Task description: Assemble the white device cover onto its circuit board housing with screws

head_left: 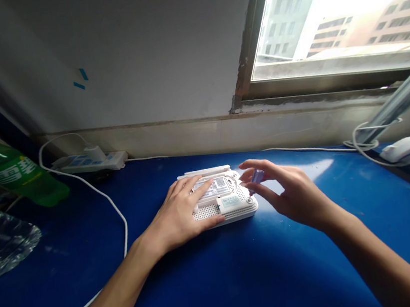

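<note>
Left hand (pixel 184 211): bare, fingers slender, thumb shorter than forefinger. Right hand (pixel 288 185): bare, fingers likewise slim. Wrists (pixel 150 246) uncovered, narrower than hands. Left forearm (pixel 120 285), right forearm (pixel 372 252): slim, bare to near edge of view. Nail detail unclear.

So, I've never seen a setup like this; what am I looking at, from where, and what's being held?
There is no machine here, just a person working bare-handed. The one picture comes from a camera on that person's head, looking forward and down. The left hand lies spread over a white, vented device on a blue tabletop. The right hand holds a small, purplish, see-through piece in its grip, between thumb and fingers, near the device's right end; it is too small to name. On the left are a green bottle, a clear bottle and a white power strip, with a white cable running from it.
</note>
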The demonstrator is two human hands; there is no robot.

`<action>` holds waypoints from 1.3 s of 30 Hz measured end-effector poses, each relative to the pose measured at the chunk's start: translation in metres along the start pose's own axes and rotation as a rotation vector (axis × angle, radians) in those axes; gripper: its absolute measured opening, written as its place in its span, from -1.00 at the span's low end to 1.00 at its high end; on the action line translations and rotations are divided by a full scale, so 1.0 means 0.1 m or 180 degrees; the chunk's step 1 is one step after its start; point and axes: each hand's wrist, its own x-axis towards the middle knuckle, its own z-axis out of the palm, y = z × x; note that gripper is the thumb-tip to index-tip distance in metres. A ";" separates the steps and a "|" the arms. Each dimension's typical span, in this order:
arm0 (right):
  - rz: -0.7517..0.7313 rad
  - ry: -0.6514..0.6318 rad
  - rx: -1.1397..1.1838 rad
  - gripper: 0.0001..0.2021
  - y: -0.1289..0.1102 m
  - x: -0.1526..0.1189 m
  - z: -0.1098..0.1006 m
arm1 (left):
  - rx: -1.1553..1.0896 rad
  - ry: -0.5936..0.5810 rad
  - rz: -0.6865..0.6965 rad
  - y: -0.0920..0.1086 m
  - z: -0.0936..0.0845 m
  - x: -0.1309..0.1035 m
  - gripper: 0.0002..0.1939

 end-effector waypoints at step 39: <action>0.0990 0.0513 0.0275 -0.74 0.06 -0.02 0.16 | 0.0043 0.0357 0.0354 0.15 -0.08 -0.07 -0.23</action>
